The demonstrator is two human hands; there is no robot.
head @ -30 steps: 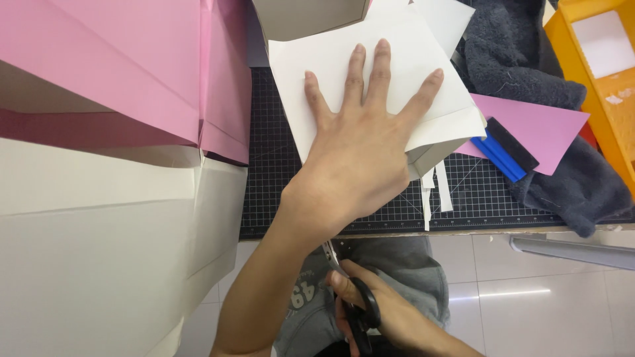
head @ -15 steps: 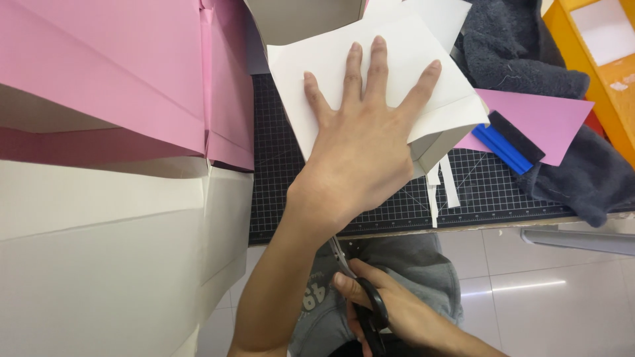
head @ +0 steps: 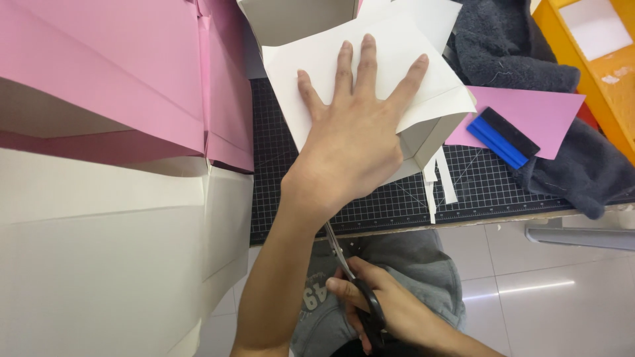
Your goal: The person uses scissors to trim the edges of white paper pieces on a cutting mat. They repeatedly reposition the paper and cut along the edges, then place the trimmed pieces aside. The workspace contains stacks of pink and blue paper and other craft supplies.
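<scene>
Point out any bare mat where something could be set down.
One free patch of cutting mat: right of the white strips, below the blue squeegee, left of the grey cloth. A narrow strip lies between the pink card and left hand. Elsewhere crowded.

Dark cutting mat (head: 370, 198) with white grid lines covers the table, its front edge running just above the pale tiled floor (head: 542, 291). On the mat: white folded paper sheet (head: 397, 59), thin white paper strips (head: 440, 182) just beside it, pink paper sheet (head: 536, 116) to the right with a blue and black scraper (head: 503, 139) on top. Grey fleece cloth (head: 529, 53) bunched at the right, touching the pink sheet. Orange bin (head: 595, 53) at the far right corner. Large pink and white card box (head: 119, 132) overlaps the mat's left edge.
</scene>
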